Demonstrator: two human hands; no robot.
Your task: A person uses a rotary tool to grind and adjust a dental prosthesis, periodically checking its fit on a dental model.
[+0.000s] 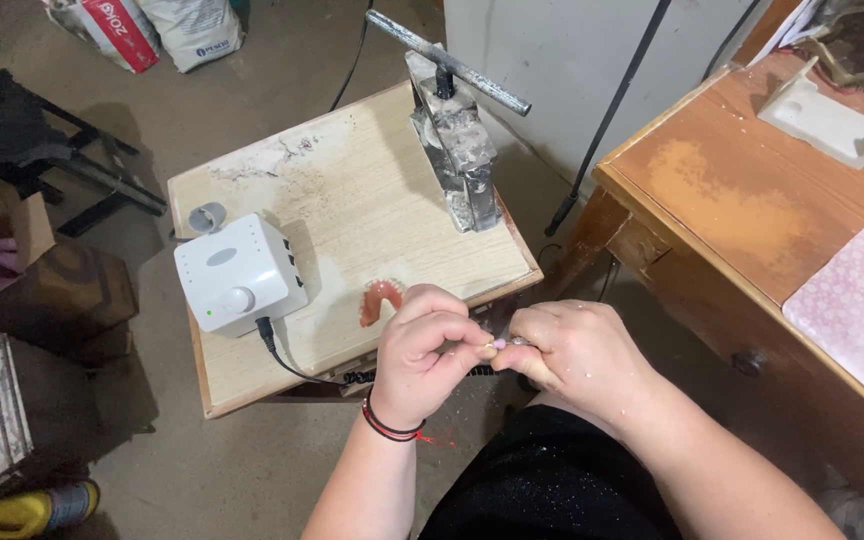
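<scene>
At lower centre, the left hand (422,350) and right hand (572,350) pinch a small pink-tipped metal bur (501,344) between them; the pink curved denture (380,298) waits untouched on the pale wooden table (372,190).

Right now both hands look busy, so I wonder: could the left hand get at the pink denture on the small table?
Probably yes: the left hand sits just beside the pink denture, nothing between, though its fingers pinch a small tool.

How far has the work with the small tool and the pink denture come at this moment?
Looks done: nothing I can confirm. In hand: both hands, left hand and right hand, pinch a small tool tip between them. Left: the pink denture lies untouched on the small table.
</scene>
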